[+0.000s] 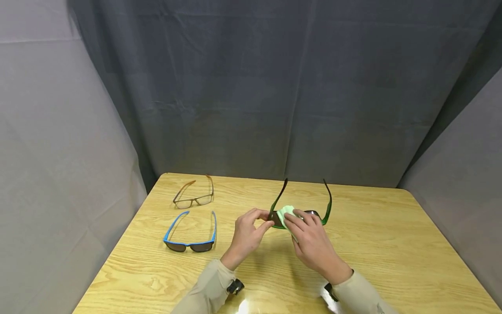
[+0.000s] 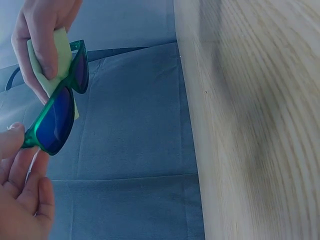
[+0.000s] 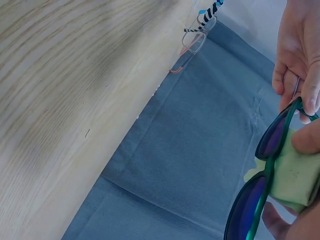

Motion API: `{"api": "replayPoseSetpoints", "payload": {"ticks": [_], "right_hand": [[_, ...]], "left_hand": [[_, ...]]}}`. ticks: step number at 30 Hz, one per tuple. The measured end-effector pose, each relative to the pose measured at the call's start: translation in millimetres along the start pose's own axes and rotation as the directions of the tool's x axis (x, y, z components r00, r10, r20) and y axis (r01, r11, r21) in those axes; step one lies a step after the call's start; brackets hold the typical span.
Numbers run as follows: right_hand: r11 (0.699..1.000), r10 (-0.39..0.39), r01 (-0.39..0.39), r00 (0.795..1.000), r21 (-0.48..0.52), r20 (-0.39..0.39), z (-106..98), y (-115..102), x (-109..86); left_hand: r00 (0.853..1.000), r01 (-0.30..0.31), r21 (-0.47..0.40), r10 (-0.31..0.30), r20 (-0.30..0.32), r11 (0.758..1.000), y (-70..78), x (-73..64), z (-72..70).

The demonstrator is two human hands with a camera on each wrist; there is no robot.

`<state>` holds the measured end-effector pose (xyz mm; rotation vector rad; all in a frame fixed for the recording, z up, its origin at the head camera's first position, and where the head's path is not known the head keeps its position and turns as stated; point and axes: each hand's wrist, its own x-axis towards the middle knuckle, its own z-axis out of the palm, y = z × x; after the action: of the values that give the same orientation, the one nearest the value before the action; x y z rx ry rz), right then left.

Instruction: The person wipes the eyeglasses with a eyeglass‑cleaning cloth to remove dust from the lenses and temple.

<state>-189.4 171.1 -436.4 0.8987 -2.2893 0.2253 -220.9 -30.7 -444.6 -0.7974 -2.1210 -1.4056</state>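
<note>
Green-framed sunglasses [image 2: 55,122] with dark lenses are held up above the table, temples pointing away in the head view. My left hand [image 1: 249,232] pinches their left corner by the hinge between thumb and fingers. In my right hand [image 1: 312,244] a pale green cloth [image 1: 287,212] is pinched around the sunglasses near the bridge. From the right wrist view, the thumb presses the cloth [image 3: 295,175] on the temple side of the frame, and a bit of cloth shows beyond the lenses. Part of the right lens is hidden behind the right hand in the head view.
On the left of the wooden table [image 1: 376,244] lie blue-framed sunglasses [image 1: 189,245] with temples unfolded. Behind them are thin-framed eyeglasses [image 1: 193,202] with brownish temple tips. A dark grey curtain [image 1: 251,96] hangs behind the table, with lighter cloth on both sides.
</note>
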Motion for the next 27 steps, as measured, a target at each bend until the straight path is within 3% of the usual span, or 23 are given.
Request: {"api": "replayPoseSetpoints", "payload": {"ticks": [13, 21, 27], "right_hand": [[0.999, 0.025, -0.025, 0.999, 0.033, 0.021, 1.9, 0.8, 0.1], [0.997, 0.002, -0.002, 1.0, 0.076, -0.001, 3.0, -0.3, 1.6], [0.996, -0.006, 0.003, 0.999, 0.087, 0.033, 0.7, -2.1, 3.7]], "left_hand": [[1.0, -0.013, -0.03, 0.013, 0.009, 0.999, 0.4, -0.3, 1.5], [0.999, -0.037, -0.008, 0.037, 0.004, 0.999, -1.5, 0.5, 3.0], [1.0, -0.022, -0.024, 0.023, 0.02, 0.999, -1.1, 0.3, 4.2]]}}
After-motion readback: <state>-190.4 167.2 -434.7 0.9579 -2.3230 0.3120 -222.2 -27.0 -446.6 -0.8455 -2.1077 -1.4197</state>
